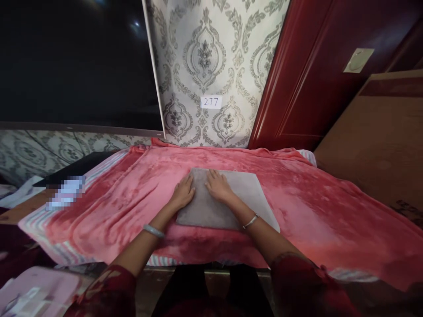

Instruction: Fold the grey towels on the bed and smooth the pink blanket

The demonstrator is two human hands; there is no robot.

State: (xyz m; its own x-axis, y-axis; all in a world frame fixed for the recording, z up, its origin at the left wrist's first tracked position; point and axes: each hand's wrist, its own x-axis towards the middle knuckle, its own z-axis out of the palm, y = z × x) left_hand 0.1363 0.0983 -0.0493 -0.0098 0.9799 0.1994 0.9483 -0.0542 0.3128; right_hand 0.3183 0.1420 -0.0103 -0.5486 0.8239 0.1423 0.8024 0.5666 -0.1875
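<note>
A flat grey rectangular piece, which looks like folded cloth or a mat (228, 213), lies on a pink plush blanket (317, 207). My left hand (183, 192) rests at its left edge, fingers stretched forward, partly on the blanket. Flat on the upper middle of the grey piece lies my right hand (218, 186), its fingers extended. Neither hand grasps anything. A bracelet circles each wrist. What is under my palms is hidden.
A large dark television screen (76, 66) stands at the back left. Patterned wallpaper bears a paper label reading 277 (211, 102). At right are a dark red door panel (307, 88) and a big cardboard box (373, 145). A pink stool-like surface (42, 286) sits lower left.
</note>
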